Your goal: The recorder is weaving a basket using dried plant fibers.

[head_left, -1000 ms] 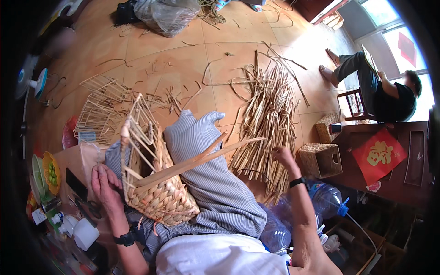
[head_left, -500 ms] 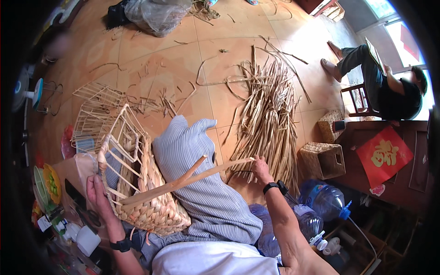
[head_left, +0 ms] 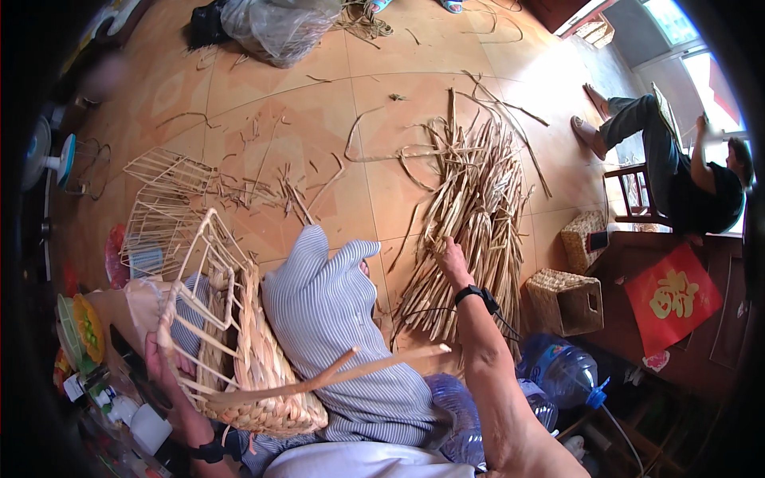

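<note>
Straw (head_left: pixel 484 231) now meets the right hand (head_left: pixel 455 264), moved off the strip (head_left: pixel 390 362); whether it pinches any, I cannot tell. Left hand (head_left: pixel 163 365) curls round the basket (head_left: pixel 271 382), near left on the lap (head_left: pixel 327 295). Scraps (head_left: pixel 298 202) litter the tiled floor (head_left: pixel 319 103); a person (head_left: pixel 709 191) sits far right.

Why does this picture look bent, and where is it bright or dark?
Head view: a fisheye lens curves lines on the floor, and corners go black; head view, upper right: the windows and floor nearby glare white; head view, lower left: the left hand, by the woven basket, looks dimmer than the right hand.
</note>
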Motion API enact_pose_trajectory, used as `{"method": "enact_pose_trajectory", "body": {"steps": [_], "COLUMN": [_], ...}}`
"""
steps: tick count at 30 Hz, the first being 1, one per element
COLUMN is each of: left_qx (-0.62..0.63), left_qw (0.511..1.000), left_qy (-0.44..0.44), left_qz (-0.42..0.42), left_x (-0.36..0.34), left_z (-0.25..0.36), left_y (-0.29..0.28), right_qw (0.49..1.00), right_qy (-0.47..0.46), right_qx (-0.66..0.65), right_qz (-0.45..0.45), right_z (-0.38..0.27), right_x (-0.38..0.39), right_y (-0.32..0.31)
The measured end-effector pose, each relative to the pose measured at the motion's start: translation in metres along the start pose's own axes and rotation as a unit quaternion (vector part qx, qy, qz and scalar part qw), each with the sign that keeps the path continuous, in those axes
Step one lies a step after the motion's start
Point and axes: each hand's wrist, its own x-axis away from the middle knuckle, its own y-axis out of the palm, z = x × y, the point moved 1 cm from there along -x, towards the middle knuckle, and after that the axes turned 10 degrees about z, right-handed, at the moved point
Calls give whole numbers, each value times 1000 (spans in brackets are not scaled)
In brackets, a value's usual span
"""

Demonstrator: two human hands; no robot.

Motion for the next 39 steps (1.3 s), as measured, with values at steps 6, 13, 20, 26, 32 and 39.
{"method": "enact_pose_trajectory", "body": {"steps": [6,13,20,26,32,39], "left_qx": [-24,-34,-17,24,49,84], "left_qw": [997,996,992,981,989,995], "left_qy": [-15,-12,9,35,112,63], "left_qz": [68,84,125,187,81,4], "left_x": [1,-15,-11,5,4,26], "left_z": [18,29,43,73,83,118], "left_y": [14,31,65,126,127,186], "right_qw": [997,985,954,946,888,743], "right_qy": [49,-104,-217,-177,-132,-153], "right_qx": [-38,-66,-163,-255,-414,-616], "right_qz": [-52,124,128,96,151,214], "right_z": [8,-24,-63,-81,-94,-128], "right_x": [-19,-14,51,135,158,178], "right_y": [23,45,43,-1,-66,-228]}}
